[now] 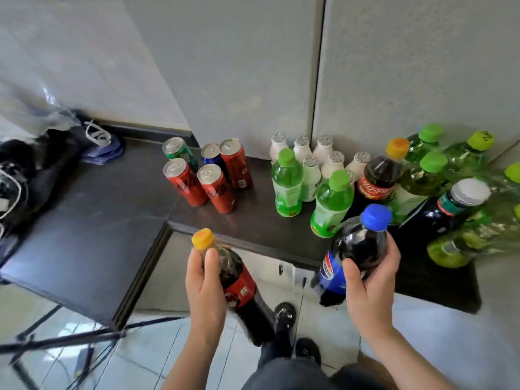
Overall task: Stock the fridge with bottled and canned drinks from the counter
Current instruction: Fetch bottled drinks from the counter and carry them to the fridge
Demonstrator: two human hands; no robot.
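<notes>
Glossy plastic bottles [287, 184], shiny metal cans [215, 190], matt dark counter [112, 215].

Both forearms [180, 361] are left bare down to the lower edge of the view, as are the left hand [204, 280] and the right hand [368, 280]. Dark legwear [284, 372] is worn, with black shoes [284, 316] marked by small pale, glinting details on the uppers.

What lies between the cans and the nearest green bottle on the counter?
Nothing. The head view shows only bare dark counter between the cans and the green bottle.
</notes>
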